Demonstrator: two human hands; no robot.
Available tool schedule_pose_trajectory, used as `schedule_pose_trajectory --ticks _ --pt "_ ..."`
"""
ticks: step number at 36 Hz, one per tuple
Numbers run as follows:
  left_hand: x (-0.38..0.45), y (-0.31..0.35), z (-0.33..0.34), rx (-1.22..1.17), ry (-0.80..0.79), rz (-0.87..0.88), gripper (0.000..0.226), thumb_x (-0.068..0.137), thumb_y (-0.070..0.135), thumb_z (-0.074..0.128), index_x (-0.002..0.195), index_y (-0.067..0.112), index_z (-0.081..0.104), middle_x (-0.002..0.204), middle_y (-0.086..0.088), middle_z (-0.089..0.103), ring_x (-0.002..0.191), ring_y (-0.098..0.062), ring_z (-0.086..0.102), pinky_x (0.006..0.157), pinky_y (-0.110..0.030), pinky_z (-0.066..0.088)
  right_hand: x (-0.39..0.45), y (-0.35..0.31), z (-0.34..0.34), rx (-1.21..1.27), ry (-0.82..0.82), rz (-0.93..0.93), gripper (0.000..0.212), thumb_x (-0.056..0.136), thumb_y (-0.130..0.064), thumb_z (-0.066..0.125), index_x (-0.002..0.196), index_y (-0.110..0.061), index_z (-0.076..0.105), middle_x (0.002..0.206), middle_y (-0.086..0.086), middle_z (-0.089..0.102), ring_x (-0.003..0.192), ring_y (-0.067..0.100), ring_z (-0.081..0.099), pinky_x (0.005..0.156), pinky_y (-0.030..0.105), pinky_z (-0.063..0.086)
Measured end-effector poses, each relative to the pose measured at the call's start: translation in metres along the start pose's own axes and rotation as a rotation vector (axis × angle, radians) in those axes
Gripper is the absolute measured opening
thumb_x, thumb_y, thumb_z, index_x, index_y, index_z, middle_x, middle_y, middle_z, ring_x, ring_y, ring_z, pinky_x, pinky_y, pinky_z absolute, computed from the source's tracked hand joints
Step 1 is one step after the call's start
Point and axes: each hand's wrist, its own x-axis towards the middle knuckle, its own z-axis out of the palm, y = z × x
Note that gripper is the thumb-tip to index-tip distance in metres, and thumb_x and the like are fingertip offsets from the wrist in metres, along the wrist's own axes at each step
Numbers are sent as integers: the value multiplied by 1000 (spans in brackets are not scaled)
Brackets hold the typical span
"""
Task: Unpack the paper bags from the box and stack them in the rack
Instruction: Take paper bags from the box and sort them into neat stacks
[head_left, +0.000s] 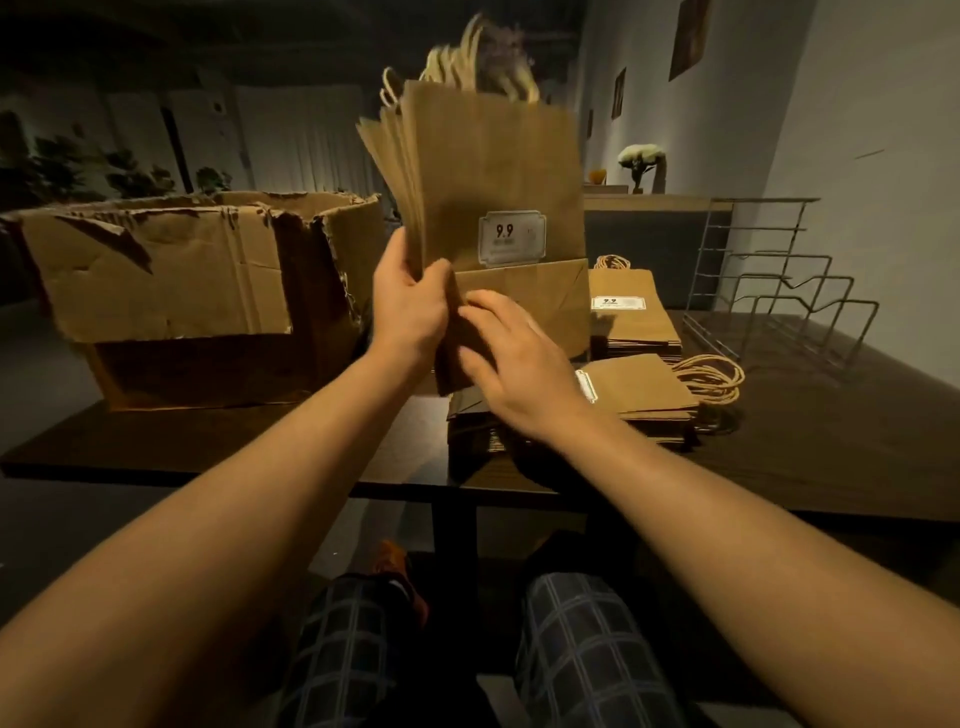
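Both hands met at the upright bag bundle (488, 208): left hand (408, 306) gripped its lower edge, right hand (511, 364) lay open-fingered against its folded base.

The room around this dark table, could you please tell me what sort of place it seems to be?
Probably a café or small shop: brown paper carrier bags bearing printed labels, a silver wire rack, and framed pictures on the wall.

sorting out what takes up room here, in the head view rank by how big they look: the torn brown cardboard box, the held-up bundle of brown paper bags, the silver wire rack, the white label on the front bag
1. Torn brown cardboard box
2. Held-up bundle of brown paper bags; nearer the camera, so this gap is unsure
3. Silver wire rack
4. White label
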Motion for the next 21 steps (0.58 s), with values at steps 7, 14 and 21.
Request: schedule_pose_trajectory --ticks 7,14,21 --pt "15 1 -18 -212 -177 -77 34 100 0 52 132 13 51 123 -11 66 106 -19 69 89 -34 58 24 47 -58 321 200 552 79 95 -38 65 157 -25 19 166 3 11 150 25 21 117 45 28" --pt "13 -16 -12 -203 -274 -194 32 100 8 56 131 15 52 120 -8 64 111 -23 64 97 -41 53 20 73 -81 516 318 649 62 90 -31 73 139 -15 38 117 -3 62 105 13 63 86 29 53" --pt "-2 -38 -11 -259 -250 -316 36 100 24 59 135 21 50 128 -6 67 117 -22 66 99 -42 55 7 78 -68 690 420 660 20 93 -22 69 110 -19 59 108 2 69 96 15 69 79 33 61"
